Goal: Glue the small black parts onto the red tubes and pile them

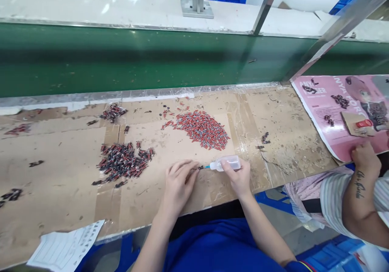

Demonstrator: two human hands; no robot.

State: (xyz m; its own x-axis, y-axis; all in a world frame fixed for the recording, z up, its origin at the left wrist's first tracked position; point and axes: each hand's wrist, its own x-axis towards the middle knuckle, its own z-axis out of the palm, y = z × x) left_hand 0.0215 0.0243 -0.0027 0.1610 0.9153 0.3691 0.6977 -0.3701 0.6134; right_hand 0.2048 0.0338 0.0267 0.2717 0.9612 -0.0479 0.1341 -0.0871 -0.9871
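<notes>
— Cardboard-covered worktop [188,207] along a green conveyor belt [121,61]. Progress?

— Judged partway. Red pile [202,129] heaped mid-worktop, apparently untreated; dark pile [123,162] to its left, apparently finished. Smaller dark clusters scattered toward far-left edge. Roughly comparable heaps, so plenty left, going by appearance only.

— Piece in hand?

— Small part [200,167] at front edge, between both hands, touching blue nozzle tip of squeeze bottle [226,163]. Too small to tell colour or type.

— Grip, left?

— Left hand [179,183]: fingers curled and pressed together, pinching small part at fingertips, heel resting on worktop.

— Grip, right?

— Right hand [240,178]: closed around squeeze bottle, thumb and fingers wrapping its clear body, bottle lying nearly level, nozzle aimed left at part. Squeezing or not: cannot tell.

— Surroundings?

— Printed sheet [65,247] overhanging near-left edge. Co-worker's hand [364,156] at right, resting on pink poster [328,114] bearing further dark clusters; kept separate from above.
</notes>
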